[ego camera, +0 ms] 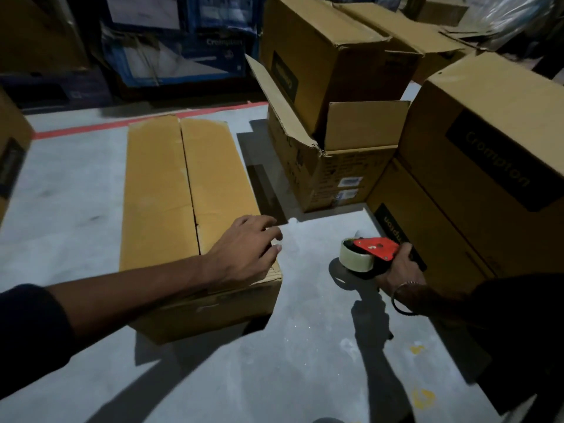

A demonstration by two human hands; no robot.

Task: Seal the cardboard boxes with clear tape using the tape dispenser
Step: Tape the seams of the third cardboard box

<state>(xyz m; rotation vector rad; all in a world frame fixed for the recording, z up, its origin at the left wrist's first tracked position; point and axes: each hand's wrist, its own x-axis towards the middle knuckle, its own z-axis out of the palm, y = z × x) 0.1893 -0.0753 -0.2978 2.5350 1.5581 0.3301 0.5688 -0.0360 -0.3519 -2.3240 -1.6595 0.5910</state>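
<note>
A long cardboard box (171, 184) lies on the grey floor, its two top flaps closed with a bare seam down the middle. My left hand (244, 251) rests on the box's near right corner, fingers relaxed and reaching past the edge. To the right, above the floor, my right hand (396, 270) grips the handle of a red tape dispenser (377, 247) that carries a roll of clear tape (355, 259).
An open box (341, 169) with raised flaps stands behind, with another box (329, 47) sitting in it. Stacked Crompton boxes (488, 141) wall off the right side. A red floor line (91, 127) and blue cartons (171, 56) lie at the back. A box corner (12, 154) shows at left.
</note>
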